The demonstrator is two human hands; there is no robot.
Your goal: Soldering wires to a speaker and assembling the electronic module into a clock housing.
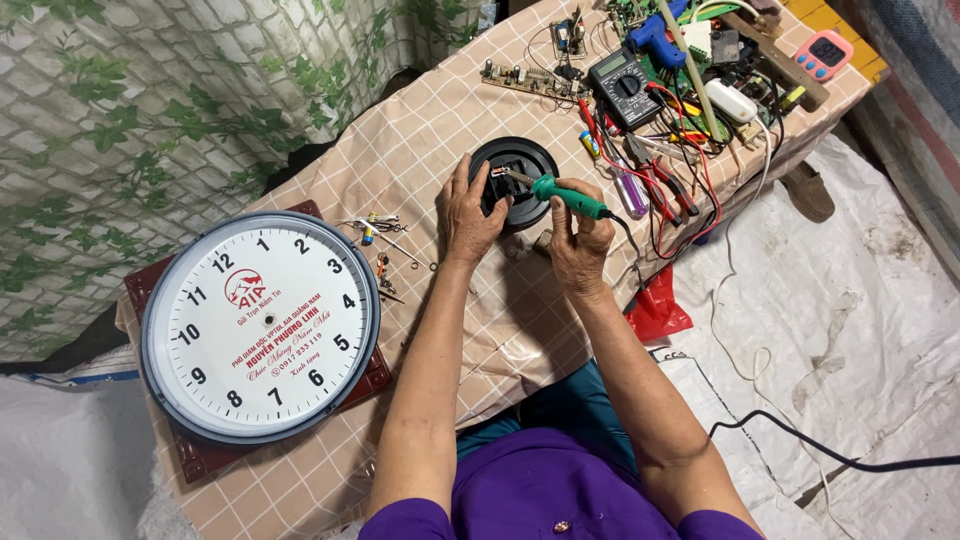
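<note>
Left hand (470, 212) rests curled on a round black part (514, 180) mid-table, hiding its left edge. Right hand (580, 240) grips a green soldering iron (565, 196), tip inside; the part's inner detail is unclear.

Table (420, 150) under checked cloth. Black round unit (514, 180) at centre; clock (260, 325) well left of it on a red board (200, 460). Multimeter (622, 88), circuit board (530, 80), pliers (668, 185) right of the unit.

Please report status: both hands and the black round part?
Left hand steadies black round part. Right hand holds green soldering iron, tip inside it. Nothing blocking.
</note>
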